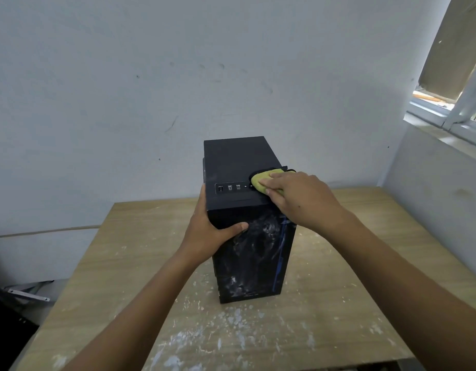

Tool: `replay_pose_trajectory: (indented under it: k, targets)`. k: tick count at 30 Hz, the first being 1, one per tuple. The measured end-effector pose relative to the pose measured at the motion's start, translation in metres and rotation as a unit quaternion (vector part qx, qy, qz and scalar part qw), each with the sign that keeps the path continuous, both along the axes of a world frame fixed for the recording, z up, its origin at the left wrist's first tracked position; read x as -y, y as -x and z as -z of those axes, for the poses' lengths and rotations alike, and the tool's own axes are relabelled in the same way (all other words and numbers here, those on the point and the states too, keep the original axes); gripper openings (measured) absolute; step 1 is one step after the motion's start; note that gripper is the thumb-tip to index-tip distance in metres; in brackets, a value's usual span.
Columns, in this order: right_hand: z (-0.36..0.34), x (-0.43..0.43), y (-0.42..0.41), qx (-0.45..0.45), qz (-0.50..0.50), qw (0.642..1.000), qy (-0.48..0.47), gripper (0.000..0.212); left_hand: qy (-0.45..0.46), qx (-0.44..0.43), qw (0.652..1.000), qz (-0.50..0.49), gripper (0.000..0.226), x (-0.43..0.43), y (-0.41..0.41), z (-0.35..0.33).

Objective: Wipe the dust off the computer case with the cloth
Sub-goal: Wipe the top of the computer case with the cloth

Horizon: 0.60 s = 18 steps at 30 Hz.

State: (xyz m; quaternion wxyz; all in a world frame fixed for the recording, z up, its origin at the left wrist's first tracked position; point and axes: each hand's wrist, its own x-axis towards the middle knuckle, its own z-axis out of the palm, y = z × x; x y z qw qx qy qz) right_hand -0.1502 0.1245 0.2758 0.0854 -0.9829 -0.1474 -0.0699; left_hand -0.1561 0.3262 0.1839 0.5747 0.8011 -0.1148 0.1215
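A black computer case (238, 162) stands upright on a wooden table (129, 263). Its front panel, facing me, carries grey dust smears and a blue stripe. My left hand (208, 231) grips the case's upper left front corner, thumb across the front panel, fingers round the left side. My right hand (298, 196) presses a yellow-green cloth (261, 180) with a dark edge onto the case's top near its right front, beside the row of ports and buttons. Most of the cloth is hidden under my fingers.
The table's top is flecked with white paint spots near its front edge. A pale wall stands close behind the case. A window (451, 97) with a sill is at the upper right. Dark objects and a metal bracket (28, 294) lie low at the left.
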Motion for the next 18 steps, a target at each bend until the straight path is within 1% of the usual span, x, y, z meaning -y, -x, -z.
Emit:
replay_pose_trajectory:
  k: [2, 6, 9, 12, 14, 18]
  targets:
    - [0.000, -0.010, 0.003, 0.009, -0.001, 1.000, 0.009, 0.034, -0.002, 0.000, 1.000, -0.001, 0.092, 0.000, 0.000, 0.000]
    - [0.008, -0.026, 0.014, 0.024, -0.043, 0.999, 0.005, 0.037, -0.011, 0.001, 1.000, -0.001, 0.090, 0.000, -0.002, 0.001]
    - [0.014, -0.024, 0.020, 0.033, -0.066, 0.997, -0.023, 0.037, -0.017, 0.003, 1.000, -0.001, 0.089, -0.001, -0.003, 0.002]
    - [0.017, -0.010, 0.025, 0.022, -0.081, 0.995, -0.059, 0.037, -0.023, 0.004, 1.000, -0.002, 0.089, -0.002, -0.003, 0.002]
    - [0.019, 0.001, 0.030, 0.016, -0.079, 0.994, -0.076, 0.037, -0.027, 0.000, 1.000, -0.003, 0.091, -0.003, -0.004, 0.002]
    - [0.019, 0.023, 0.034, 0.023, -0.034, 0.995, -0.094, 0.035, -0.039, -0.005, 0.999, -0.009, 0.097, -0.003, -0.003, 0.001]
